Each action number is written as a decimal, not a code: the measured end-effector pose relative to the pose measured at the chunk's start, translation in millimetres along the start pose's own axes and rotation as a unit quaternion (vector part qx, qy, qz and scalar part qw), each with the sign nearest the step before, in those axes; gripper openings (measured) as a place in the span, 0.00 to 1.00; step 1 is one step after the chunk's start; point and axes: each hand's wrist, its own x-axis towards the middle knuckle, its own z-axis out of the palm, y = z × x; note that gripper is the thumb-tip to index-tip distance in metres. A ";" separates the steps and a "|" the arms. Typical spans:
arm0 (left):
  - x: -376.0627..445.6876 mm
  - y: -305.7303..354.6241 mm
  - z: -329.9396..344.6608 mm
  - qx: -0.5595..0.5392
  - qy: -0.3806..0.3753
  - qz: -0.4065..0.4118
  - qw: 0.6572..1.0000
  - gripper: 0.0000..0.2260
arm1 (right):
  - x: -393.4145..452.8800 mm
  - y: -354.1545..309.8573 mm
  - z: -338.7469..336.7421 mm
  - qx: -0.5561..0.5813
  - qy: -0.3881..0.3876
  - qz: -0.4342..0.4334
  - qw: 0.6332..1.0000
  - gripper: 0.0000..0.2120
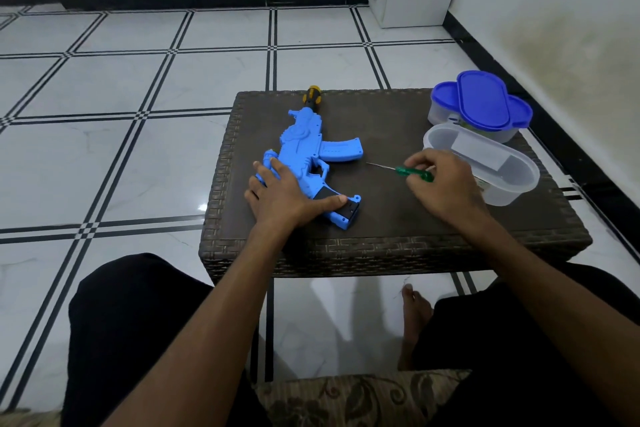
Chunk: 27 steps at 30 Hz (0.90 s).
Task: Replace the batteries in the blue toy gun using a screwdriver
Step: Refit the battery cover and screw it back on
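Note:
The blue toy gun point(313, 152) lies flat on the dark woven table point(391, 218), its orange and black muzzle pointing away from me. My left hand point(282, 196) rests flat on the gun's rear part, fingers spread, thumb lying along the black grip. My right hand point(441, 184) grips a small screwdriver point(403, 172) by its green handle, to the right of the gun. The thin metal shaft points left toward the gun's magazine, a short gap away from it.
An open clear oval container point(485, 163) stands at the table's right side, just beyond my right hand. Behind it sits a clear tub with blue lids point(481, 106) stacked on top. Tiled floor surrounds the table; a wall runs along the right.

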 end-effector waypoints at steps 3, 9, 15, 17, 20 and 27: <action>3.3 2.7 2.5 0.001 0.003 -0.008 1.000 0.63 | -2.8 -5.3 2.8 0.141 0.036 0.029 0.989 0.10; 3.5 7.1 0.0 0.005 -0.001 -0.014 1.000 0.62 | -6.8 -32.3 3.1 0.354 0.105 0.066 0.927 0.08; 4.9 7.2 -0.3 0.009 0.000 -0.012 1.000 0.61 | -10.9 -50.8 3.3 0.359 0.045 -0.020 0.932 0.06; 5.9 7.2 -0.2 0.009 -0.004 -0.013 1.000 0.61 | -13.4 -55.1 3.8 0.343 0.034 -0.049 0.937 0.05; 6.2 8.1 0.2 0.011 -0.002 -0.013 1.000 0.61 | -16.4 -58.4 4.0 0.314 0.015 -0.076 0.946 0.05; 5.8 8.3 0.7 0.010 0.007 -0.015 1.000 0.59 | -19.4 -54.9 3.2 0.282 0.007 -0.103 0.954 0.05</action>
